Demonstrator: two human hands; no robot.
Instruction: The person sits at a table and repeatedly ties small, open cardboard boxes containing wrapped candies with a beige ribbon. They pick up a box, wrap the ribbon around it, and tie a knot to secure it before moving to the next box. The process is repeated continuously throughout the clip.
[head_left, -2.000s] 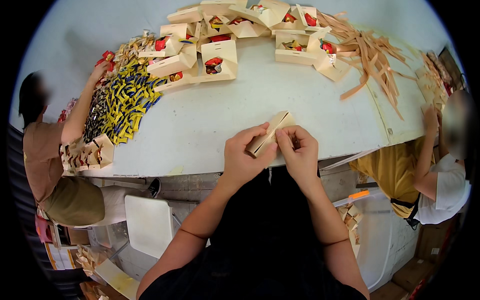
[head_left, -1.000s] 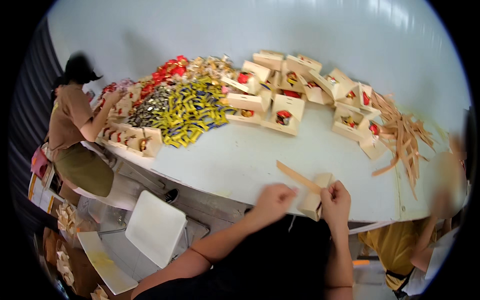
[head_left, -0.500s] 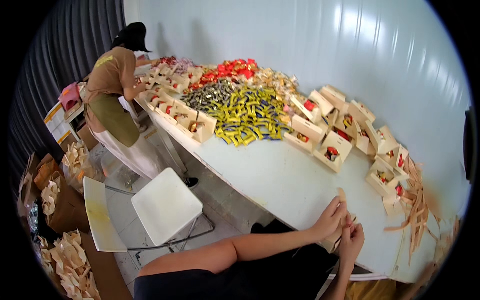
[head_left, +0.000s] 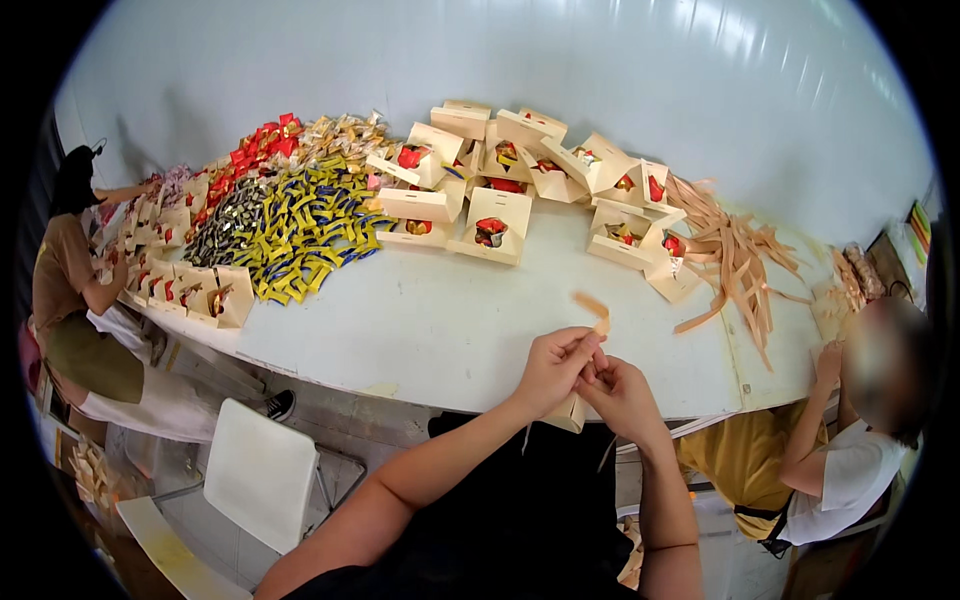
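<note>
Close together at the table's near edge, my left hand and my right hand are both closed on a tan ribbon. One end of it sticks up past the fingertips and curls over the tabletop. Thin tails hang down below the hands. Under my fingers shows part of a cream paper box, mostly hidden by the hands, above my dark-clothed lap. How the ribbon crosses between the fingers cannot be seen.
Open cream boxes with wrapped sweets stand across the white table. Loose tan ribbons lie to the right, heaped yellow-and-blue sweets to the left. One co-worker stands far left; another is at the right. A white chair stands lower left.
My view has swung right, so the table's contents sit further left and the co-worker at the right has come into view. Both hands stay together on the ribbon.
</note>
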